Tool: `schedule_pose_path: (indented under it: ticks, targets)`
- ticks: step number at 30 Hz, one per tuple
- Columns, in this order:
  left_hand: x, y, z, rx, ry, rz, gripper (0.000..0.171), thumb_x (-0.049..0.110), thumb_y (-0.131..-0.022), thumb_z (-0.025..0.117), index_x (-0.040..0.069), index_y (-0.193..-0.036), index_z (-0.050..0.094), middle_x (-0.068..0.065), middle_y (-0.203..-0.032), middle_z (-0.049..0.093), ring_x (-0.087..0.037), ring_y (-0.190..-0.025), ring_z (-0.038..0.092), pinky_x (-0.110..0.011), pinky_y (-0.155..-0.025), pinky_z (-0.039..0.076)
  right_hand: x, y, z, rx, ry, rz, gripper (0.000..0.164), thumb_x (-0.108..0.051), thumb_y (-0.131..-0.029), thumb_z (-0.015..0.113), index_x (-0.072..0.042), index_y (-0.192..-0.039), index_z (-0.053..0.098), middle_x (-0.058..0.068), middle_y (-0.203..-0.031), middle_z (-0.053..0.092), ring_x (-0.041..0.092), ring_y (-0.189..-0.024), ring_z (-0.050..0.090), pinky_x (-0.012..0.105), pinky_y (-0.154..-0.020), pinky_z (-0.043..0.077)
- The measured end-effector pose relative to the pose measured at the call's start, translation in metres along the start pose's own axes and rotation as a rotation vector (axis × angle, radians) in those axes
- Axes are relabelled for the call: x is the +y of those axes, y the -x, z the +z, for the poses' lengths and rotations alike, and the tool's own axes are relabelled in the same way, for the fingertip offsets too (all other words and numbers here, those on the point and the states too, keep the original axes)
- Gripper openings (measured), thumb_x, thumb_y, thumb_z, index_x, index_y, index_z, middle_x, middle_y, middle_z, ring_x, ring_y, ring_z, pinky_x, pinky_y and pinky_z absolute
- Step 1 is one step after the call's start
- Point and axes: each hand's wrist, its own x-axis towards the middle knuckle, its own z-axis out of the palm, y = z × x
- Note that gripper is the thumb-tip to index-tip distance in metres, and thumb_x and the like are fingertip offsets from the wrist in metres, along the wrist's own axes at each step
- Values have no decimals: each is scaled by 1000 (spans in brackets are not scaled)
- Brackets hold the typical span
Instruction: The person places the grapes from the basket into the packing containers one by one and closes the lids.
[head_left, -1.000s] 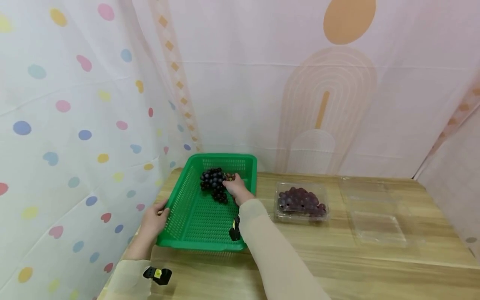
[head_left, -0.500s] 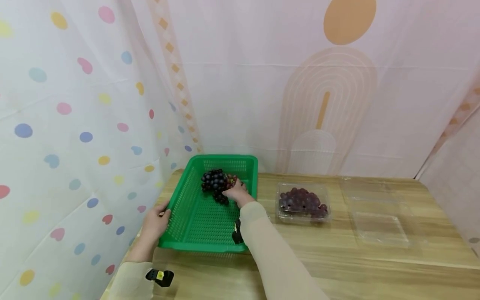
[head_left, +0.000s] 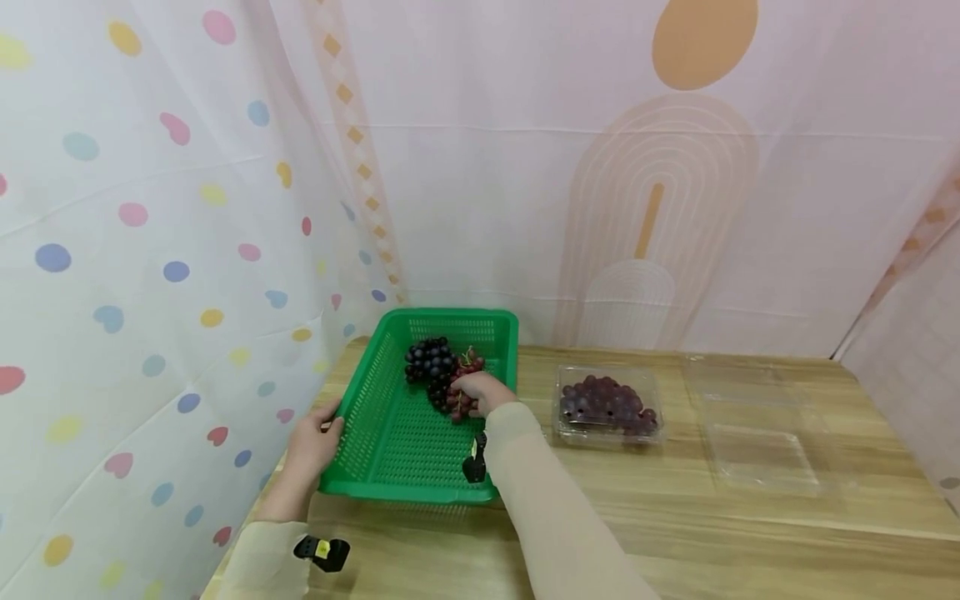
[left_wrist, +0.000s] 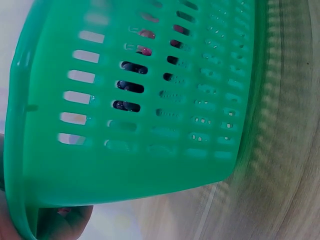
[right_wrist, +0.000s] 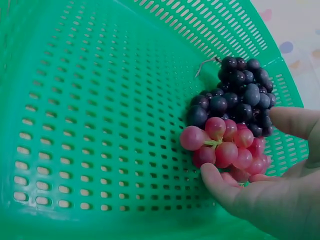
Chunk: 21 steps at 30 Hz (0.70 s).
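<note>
My left hand grips the left rim of a green plastic basket, its fingers curled round the edge. Inside, toward the back, lies a bunch of black grapes. Red grapes lie against it on the right. My right hand is in the basket over the red grapes, hiding part of them. In the right wrist view its thumb and fingers are spread apart, with a fingertip right at the lower red grapes and another digit beside the black ones.
Right of the basket stands a clear plastic box holding dark red grapes. Farther right is another clear plastic container with its lid raised. Patterned curtains border the wooden table at the back and left.
My right hand has moved slightly toward me and to the right inside the basket. More of the red bunch now shows above and below it. The left hand keeps its hold on the rim.
</note>
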Motion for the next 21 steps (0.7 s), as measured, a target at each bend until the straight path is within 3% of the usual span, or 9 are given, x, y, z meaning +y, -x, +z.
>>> schedule_pose_path:
  ticks: [5,9,17,21]
  targets:
    - [2,0,0,9,5,3,47,12,-101,39,-1,-146,32,-30,-137,41,-38,-106,52,-35,-71,50,-1,0,0,47,-105,51,41,-9,-94,54,-2,-133,47,16,-127,47,29,-114,51,40,-98,46]
    - [2,0,0,15,9,7,46,12,-101,39,-2,-145,32,-30,-137,41,-38,-106,52,-34,-71,50,-1,-1,3,78,-125,77,37,-7,-94,53,0,-131,50,17,-121,51,28,-107,54,38,-96,47]
    - [0,0,0,16,7,-6,47,12,-101,39,1,-146,33,-29,-136,42,-37,-107,51,-36,-72,50,-1,-3,5,61,-115,94,42,-8,-97,50,-1,-137,44,21,-131,48,31,-116,52,38,-98,46]
    - [-1,-1,1,12,24,-3,47,12,-101,38,0,-146,32,-30,-136,41,-37,-106,52,-34,-70,50,-2,0,4,48,-124,89,38,-8,-96,52,-1,-133,49,19,-128,50,28,-111,55,36,-98,47]
